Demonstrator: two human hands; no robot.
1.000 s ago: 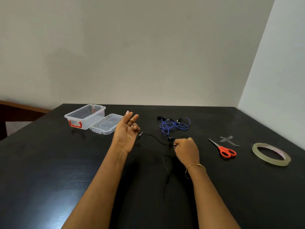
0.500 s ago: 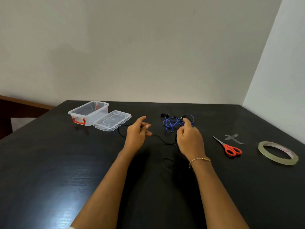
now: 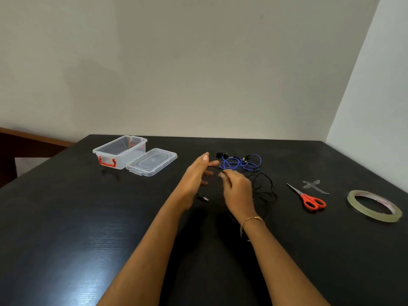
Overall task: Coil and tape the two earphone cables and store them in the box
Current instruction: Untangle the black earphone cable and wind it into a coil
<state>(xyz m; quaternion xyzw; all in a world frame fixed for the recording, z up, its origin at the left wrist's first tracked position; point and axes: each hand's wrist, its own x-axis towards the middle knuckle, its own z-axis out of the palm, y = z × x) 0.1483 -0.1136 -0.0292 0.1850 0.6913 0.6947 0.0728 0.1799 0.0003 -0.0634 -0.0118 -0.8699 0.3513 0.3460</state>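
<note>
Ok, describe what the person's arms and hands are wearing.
Both forearms are bare, with no sleeves in view. The right hand has a thin gold-coloured bracelet at its wrist. The left hand shows no jewellery or watch. No gloves on either.

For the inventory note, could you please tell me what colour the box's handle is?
Red, on the clear plastic box's handle; it shows in the head view, the only view.
</note>
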